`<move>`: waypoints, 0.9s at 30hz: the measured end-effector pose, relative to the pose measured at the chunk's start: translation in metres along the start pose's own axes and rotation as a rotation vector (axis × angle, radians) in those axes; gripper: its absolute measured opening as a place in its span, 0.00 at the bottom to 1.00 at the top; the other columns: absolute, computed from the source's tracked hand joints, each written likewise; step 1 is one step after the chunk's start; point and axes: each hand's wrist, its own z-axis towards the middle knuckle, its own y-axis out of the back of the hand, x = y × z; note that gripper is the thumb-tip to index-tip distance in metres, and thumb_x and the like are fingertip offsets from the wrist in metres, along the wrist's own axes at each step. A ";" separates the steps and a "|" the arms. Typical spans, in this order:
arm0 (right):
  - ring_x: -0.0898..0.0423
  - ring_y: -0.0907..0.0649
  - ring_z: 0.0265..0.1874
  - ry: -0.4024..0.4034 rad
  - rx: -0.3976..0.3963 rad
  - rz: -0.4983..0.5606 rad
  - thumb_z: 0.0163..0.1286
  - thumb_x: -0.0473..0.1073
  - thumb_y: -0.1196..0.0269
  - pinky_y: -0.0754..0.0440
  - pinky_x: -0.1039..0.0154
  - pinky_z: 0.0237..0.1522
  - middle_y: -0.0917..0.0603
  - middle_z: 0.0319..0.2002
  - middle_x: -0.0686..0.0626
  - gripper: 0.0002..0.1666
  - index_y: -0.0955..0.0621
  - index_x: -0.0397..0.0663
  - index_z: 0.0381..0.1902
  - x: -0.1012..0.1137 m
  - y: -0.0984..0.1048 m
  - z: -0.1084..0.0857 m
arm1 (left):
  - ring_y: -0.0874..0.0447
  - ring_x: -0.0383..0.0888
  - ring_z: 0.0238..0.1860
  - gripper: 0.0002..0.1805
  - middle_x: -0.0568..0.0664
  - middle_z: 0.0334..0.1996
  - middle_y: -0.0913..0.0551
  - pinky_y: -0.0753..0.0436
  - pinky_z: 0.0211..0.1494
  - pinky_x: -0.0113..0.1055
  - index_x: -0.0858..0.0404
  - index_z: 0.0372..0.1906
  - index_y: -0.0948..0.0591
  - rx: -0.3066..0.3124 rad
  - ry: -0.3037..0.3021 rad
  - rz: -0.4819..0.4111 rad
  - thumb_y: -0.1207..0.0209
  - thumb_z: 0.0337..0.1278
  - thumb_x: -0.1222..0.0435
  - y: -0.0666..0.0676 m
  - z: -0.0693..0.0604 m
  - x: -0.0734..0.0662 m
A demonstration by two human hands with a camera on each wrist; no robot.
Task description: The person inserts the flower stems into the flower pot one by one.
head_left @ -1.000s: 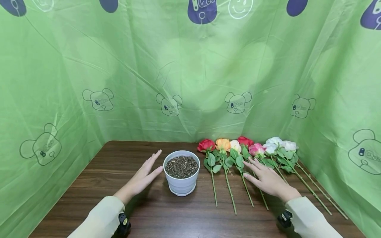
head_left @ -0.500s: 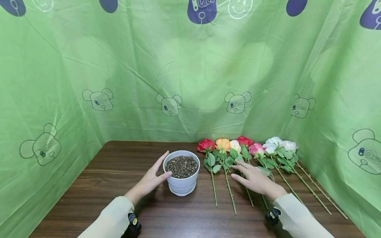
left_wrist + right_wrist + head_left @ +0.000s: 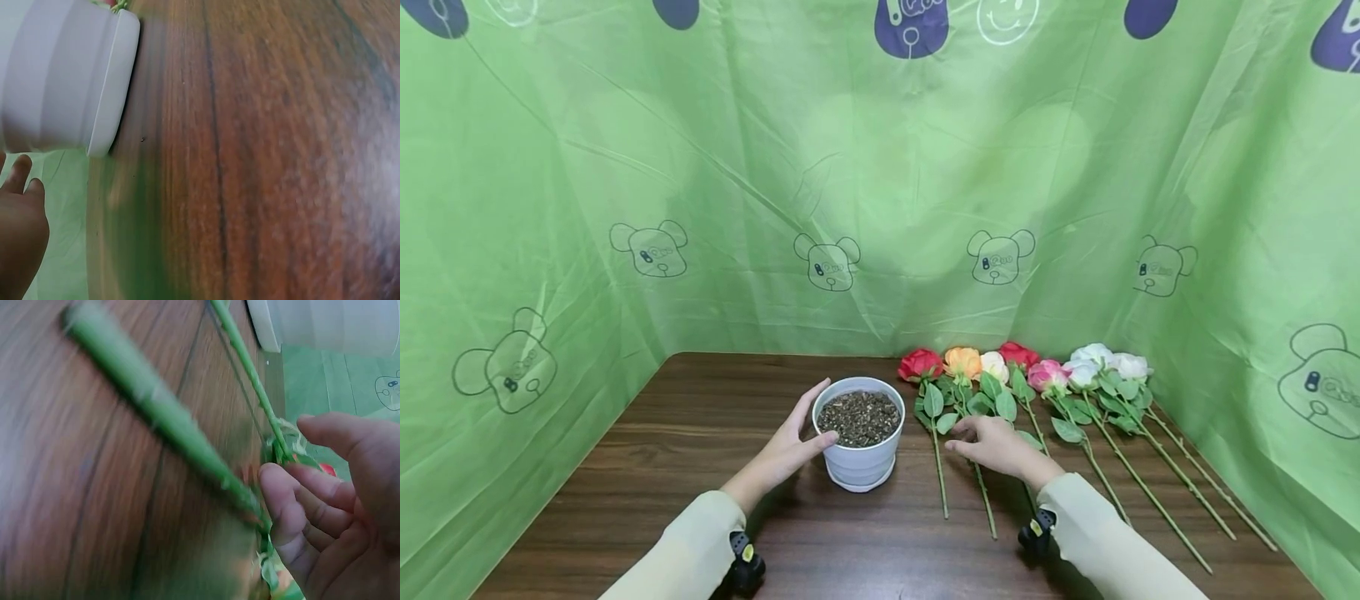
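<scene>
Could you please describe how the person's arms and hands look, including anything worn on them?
Both the left hand and the right hand are bare, without gloves. The forearms are covered by plain, pale cream sleeves that end near the wrists. At each wrist sits a small black device bearing a yellow spot; its finer details are too small to read.

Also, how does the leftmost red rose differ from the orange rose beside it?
Bloom: the leftmost red rose is red, the orange rose yellowish orange.
Visibility, head view: the right hand hides part of the orange rose's stem, while the leftmost red rose's stem shows unobstructed below its leaves.
Stem end: the orange rose's lies nearer the person than the leftmost red rose's.
Both lie on the wood-grain table, with green stems and leaves.
</scene>
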 end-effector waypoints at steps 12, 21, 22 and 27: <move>0.54 0.17 0.17 -0.158 0.035 0.241 0.65 0.47 0.29 0.19 0.60 0.16 0.17 0.21 0.48 0.21 0.21 0.34 0.41 0.004 -0.024 0.018 | 0.38 0.59 0.71 0.46 0.63 0.73 0.38 0.34 0.67 0.33 0.58 0.80 0.48 -0.011 -0.001 -0.067 0.36 0.63 0.65 -0.008 0.004 0.001; 0.54 0.16 0.17 -0.171 0.049 0.302 0.66 0.40 0.31 0.16 0.59 0.20 0.17 0.19 0.45 0.14 0.24 0.37 0.30 0.012 -0.028 0.023 | 0.35 0.58 0.69 0.46 0.62 0.71 0.36 0.31 0.65 0.31 0.56 0.78 0.45 -0.028 0.034 -0.057 0.33 0.60 0.64 -0.007 0.005 -0.002; 0.53 0.16 0.17 -0.178 0.046 0.311 0.66 0.39 0.31 0.16 0.59 0.20 0.16 0.20 0.45 0.13 0.24 0.37 0.31 0.012 -0.027 0.023 | 0.35 0.58 0.69 0.46 0.62 0.71 0.36 0.31 0.65 0.31 0.56 0.78 0.45 -0.028 0.039 -0.057 0.33 0.59 0.64 -0.006 0.005 -0.002; 0.51 0.15 0.19 -0.162 0.011 0.352 0.67 0.38 0.33 0.15 0.57 0.23 0.16 0.23 0.45 0.13 0.26 0.36 0.34 0.015 -0.020 0.024 | 0.35 0.58 0.69 0.47 0.62 0.71 0.35 0.30 0.64 0.30 0.56 0.78 0.45 -0.026 0.053 -0.070 0.32 0.59 0.63 -0.006 0.005 -0.004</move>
